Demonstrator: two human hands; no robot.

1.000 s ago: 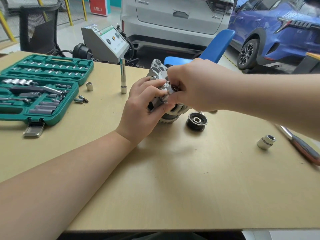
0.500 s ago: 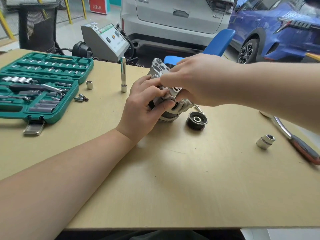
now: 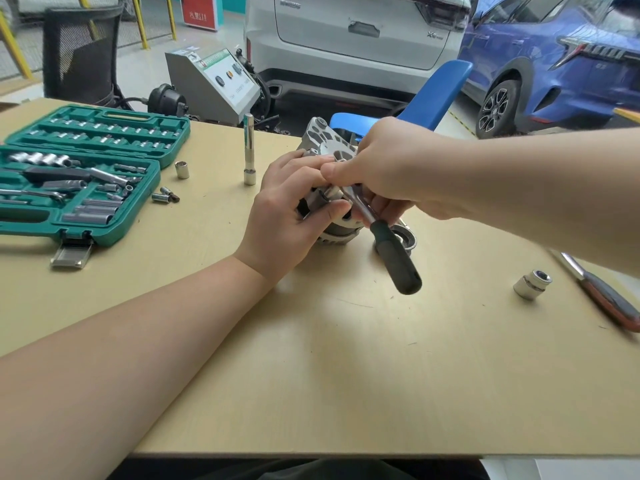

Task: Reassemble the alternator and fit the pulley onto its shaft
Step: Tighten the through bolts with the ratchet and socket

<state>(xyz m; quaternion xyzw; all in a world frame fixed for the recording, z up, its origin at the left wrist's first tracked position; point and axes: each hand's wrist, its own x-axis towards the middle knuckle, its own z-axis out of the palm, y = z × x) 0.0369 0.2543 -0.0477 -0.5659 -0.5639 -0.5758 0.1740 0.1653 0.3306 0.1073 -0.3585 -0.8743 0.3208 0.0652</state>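
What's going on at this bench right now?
A person is working on an alternator standing on the table. The left hand grips its body, while the right hand holds a small ratchet against its side, apparently tightening a bolt. The pulley lies on the table beside it, not yet fitted. An open socket case sits to the left.

Counted relative to the alternator [image 3: 327, 147]: 1 alternator; 1 pulley [image 3: 407, 239] just right of it; 1 ratchet [image 3: 388, 242] across it; 2 hands on it, left hand [image 3: 287, 216] and right hand [image 3: 388, 168]; 1 large socket [image 3: 532, 285] far right; 1 socket case [image 3: 86, 174] far left; 1 upright extension [image 3: 249, 148] left.
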